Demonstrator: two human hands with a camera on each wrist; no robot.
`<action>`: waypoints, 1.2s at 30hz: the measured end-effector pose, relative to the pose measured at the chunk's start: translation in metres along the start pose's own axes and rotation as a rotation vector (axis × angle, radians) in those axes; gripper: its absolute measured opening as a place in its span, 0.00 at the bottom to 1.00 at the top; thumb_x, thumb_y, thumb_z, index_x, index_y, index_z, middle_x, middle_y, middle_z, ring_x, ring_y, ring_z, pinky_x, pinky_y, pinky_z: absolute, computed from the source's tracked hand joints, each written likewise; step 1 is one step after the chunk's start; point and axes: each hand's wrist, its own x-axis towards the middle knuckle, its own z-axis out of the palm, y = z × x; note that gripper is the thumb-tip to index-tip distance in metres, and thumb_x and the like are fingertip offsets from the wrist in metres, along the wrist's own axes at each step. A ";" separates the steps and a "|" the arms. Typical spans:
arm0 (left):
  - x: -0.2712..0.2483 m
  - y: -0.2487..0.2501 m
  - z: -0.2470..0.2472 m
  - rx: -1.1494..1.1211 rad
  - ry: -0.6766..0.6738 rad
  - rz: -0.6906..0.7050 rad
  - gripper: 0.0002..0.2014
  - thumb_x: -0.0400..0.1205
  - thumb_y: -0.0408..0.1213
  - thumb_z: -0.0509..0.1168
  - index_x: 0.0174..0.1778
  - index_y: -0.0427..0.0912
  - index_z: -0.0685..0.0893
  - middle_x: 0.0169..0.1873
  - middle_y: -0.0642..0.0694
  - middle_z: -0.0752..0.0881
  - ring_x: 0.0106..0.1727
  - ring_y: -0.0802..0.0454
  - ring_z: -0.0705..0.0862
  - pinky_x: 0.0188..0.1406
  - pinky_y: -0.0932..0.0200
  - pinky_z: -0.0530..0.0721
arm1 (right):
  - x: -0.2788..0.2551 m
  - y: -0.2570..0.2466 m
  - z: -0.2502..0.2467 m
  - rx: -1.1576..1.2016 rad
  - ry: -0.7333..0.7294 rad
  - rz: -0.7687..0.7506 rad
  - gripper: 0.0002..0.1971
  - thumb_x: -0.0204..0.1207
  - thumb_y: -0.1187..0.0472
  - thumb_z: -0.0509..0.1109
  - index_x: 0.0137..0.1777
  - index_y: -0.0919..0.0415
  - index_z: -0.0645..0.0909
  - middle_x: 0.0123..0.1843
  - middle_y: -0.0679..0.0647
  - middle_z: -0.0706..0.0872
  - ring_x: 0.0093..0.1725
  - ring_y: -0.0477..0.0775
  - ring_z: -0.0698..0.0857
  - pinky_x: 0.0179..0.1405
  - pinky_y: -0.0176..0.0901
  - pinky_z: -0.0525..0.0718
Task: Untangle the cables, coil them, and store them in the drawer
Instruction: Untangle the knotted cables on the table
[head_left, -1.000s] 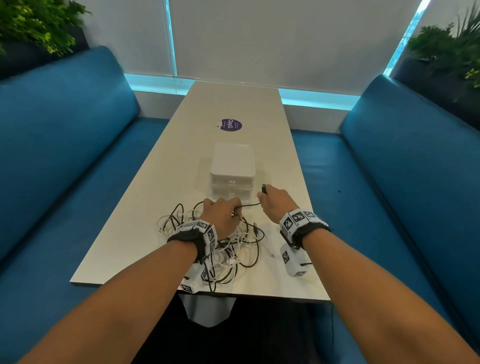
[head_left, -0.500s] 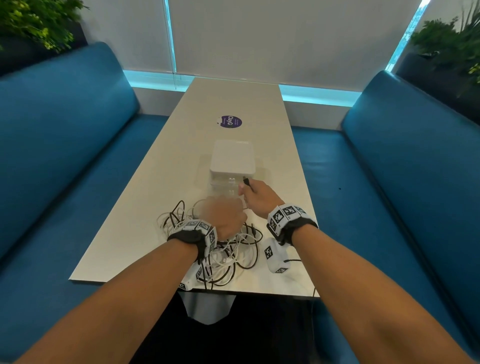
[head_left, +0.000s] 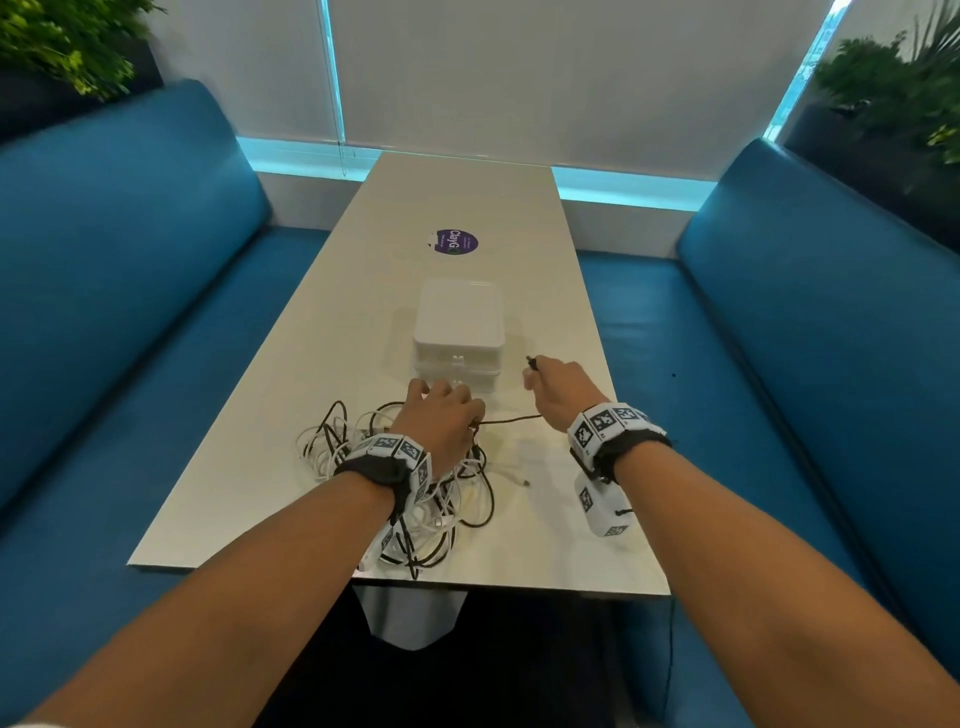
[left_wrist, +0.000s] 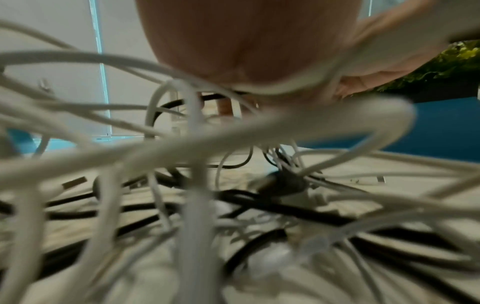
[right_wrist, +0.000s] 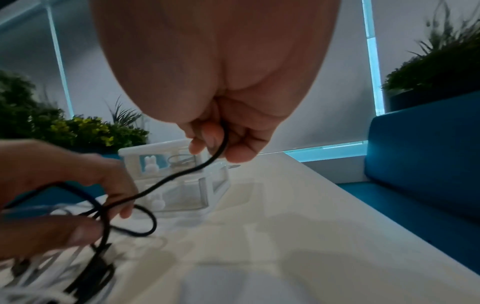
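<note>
A tangle of white and black cables (head_left: 436, 512) lies on the near end of the table (head_left: 561, 551); it fills the left wrist view (left_wrist: 197, 185). My left hand (head_left: 457, 405) rests on top of the tangle, and its thumb and fingers (right_wrist: 103, 214) pinch a loop of the black cable (head_left: 511, 418). My right hand (head_left: 535, 371) holds the same black cable (right_wrist: 176, 174) near its plug, drawn out to the right between the hands. Just beyond the hands stands the small white drawer box (head_left: 460, 322), with its clear-fronted drawers (right_wrist: 207, 185) closed.
A purple round sticker (head_left: 454, 242) is stuck on the table beyond the box. Blue sofas run along the left (head_left: 130, 312) and right (head_left: 805, 338). Plants (head_left: 893, 88) stand behind both backrests. A white cable end (head_left: 519, 478) lies loose near the tangle.
My right hand swung in toward the left hand and the box, then back out to the right, drawing the black cable taut. The left hand stayed on the tangle.
</note>
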 end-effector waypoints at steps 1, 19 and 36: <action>0.002 0.002 -0.001 0.010 -0.009 0.015 0.08 0.85 0.41 0.60 0.58 0.53 0.80 0.56 0.52 0.82 0.62 0.45 0.75 0.65 0.42 0.64 | -0.002 -0.002 0.003 -0.037 -0.027 -0.001 0.15 0.89 0.55 0.53 0.56 0.62 0.79 0.50 0.63 0.84 0.44 0.63 0.82 0.41 0.48 0.76; 0.004 0.004 -0.006 -0.043 -0.086 -0.032 0.05 0.84 0.42 0.55 0.43 0.50 0.72 0.36 0.54 0.77 0.41 0.47 0.81 0.57 0.45 0.67 | -0.010 -0.038 0.032 -0.168 -0.274 -0.100 0.14 0.80 0.55 0.62 0.47 0.63 0.85 0.40 0.58 0.87 0.40 0.61 0.86 0.36 0.46 0.81; -0.007 0.002 0.008 -0.045 0.001 -0.012 0.16 0.86 0.52 0.56 0.66 0.52 0.78 0.56 0.51 0.82 0.57 0.46 0.81 0.66 0.43 0.66 | -0.008 -0.006 0.015 -0.255 -0.032 -0.046 0.12 0.86 0.50 0.60 0.54 0.53 0.83 0.47 0.55 0.86 0.45 0.61 0.85 0.44 0.50 0.84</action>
